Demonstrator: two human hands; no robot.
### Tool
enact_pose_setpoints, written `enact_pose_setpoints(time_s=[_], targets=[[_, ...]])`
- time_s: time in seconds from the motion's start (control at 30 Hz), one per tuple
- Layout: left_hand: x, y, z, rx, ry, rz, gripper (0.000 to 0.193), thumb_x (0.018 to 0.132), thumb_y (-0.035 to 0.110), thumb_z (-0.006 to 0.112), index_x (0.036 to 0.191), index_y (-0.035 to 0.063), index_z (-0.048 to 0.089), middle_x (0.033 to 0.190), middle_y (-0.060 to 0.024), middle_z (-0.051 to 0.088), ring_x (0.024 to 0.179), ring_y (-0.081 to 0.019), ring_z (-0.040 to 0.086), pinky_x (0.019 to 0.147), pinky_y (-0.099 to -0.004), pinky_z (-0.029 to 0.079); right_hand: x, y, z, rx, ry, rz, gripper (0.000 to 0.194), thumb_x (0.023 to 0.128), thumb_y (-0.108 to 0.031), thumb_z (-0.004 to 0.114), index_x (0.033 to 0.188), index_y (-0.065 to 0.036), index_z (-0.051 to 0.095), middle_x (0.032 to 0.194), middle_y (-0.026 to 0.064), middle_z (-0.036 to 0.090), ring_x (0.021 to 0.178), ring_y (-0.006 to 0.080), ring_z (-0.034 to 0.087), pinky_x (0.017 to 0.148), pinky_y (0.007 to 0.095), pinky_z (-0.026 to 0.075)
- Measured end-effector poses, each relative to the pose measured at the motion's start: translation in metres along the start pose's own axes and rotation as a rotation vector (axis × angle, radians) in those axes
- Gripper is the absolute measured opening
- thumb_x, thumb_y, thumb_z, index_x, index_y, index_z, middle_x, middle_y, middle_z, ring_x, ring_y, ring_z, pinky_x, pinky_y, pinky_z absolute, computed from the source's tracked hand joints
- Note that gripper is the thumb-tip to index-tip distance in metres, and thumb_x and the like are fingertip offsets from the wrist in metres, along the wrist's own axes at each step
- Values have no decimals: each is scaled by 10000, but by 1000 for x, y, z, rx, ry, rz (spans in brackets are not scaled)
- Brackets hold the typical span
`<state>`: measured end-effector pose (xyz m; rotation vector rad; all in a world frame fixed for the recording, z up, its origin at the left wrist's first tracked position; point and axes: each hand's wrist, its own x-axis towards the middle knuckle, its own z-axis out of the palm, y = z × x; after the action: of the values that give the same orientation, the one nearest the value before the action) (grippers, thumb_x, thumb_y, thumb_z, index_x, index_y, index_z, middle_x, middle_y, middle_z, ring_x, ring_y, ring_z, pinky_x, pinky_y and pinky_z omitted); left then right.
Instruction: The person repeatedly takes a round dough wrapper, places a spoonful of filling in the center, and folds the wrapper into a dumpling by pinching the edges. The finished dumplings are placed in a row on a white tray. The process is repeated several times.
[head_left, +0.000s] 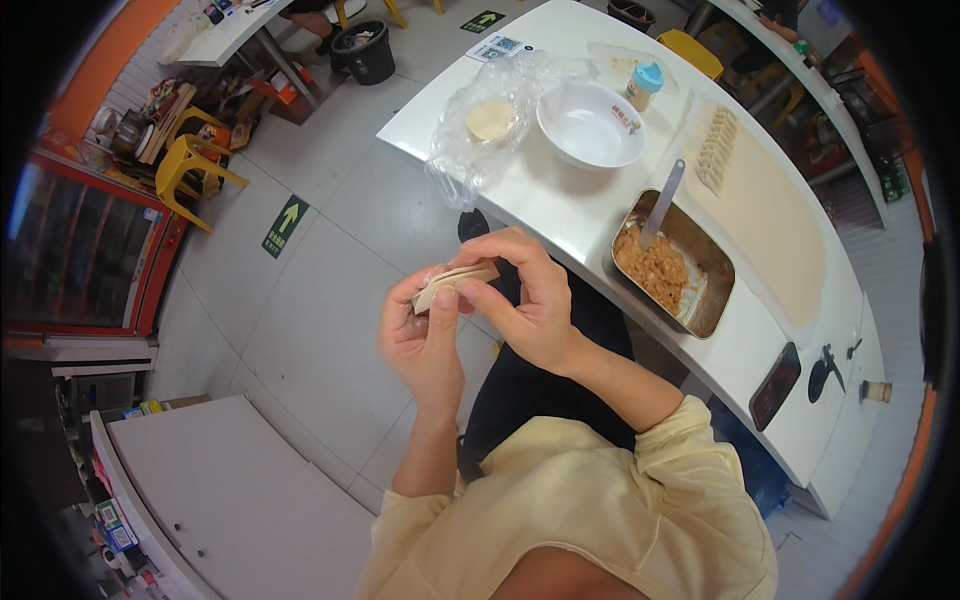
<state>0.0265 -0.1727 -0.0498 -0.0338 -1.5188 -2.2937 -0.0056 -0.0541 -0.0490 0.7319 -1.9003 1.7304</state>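
Observation:
Both my hands hold a folded dough wrapper (457, 283) above the floor, off the table's edge. My left hand (424, 330) supports it from the left, thumb on its near side. My right hand (529, 300) pinches its right part between thumb and fingers. Any filling inside is hidden. On the table, a rectangular metal tray (718, 281) contains orange-brown minced filling (654, 270) with a flat metal spatula (666, 196) standing in it. Beyond, a row of folded dumplings (716, 150) lies on a floured cloth or sheet (765, 225). A stack of round wrappers (491, 121) sits in clear plastic.
A white bowl (590, 126) and a blue-lidded shaker (643, 84) stand beside the wrappers. A phone (775, 386) and a black holder (823, 375) lie at the table's right end. Yellow stools (187, 169) and a black bin (364, 54) stand on the floor. Other people are partly visible.

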Motion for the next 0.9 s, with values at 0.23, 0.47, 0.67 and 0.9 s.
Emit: enact_pose_setpoints(time_s=[0.23, 0.47, 0.67, 0.9], targets=[[2, 4, 1, 31, -40, 88, 130, 933, 67, 635, 1028, -20, 612, 1037, -132, 653, 865, -155, 638, 693, -268, 551, 3, -4, 5, 50, 71, -12, 263, 829, 19, 695, 1074, -29, 613, 953, 89, 652, 842, 199, 604, 743, 298, 486], [5, 8, -7, 86, -104, 72, 124, 926, 23, 624, 1034, -38, 625, 1034, -147, 655, 811, -146, 643, 677, -264, 562, 4, -9, 6, 95, 104, -9, 246, 814, 31, 700, 1040, -45, 636, 933, 72, 662, 827, 206, 604, 743, 314, 487], [7, 6, -14, 25, -155, 79, 186, 929, 24, 617, 1099, -52, 613, 1072, -202, 655, 802, -192, 678, 682, -281, 586, 12, -8, -5, -167, 83, -64, 275, 798, -91, 751, 1049, -39, 653, 951, 74, 667, 862, 208, 589, 783, 325, 457], [7, 4, -17, 59, -133, 249, 210, 923, 9, 618, 1126, -44, 611, 1098, -233, 650, 827, -231, 692, 704, -318, 606, 9, -14, -9, 78, -81, 283, 231, 811, -167, 751, 989, -42, 671, 893, 52, 654, 833, 207, 566, 784, 315, 445]])
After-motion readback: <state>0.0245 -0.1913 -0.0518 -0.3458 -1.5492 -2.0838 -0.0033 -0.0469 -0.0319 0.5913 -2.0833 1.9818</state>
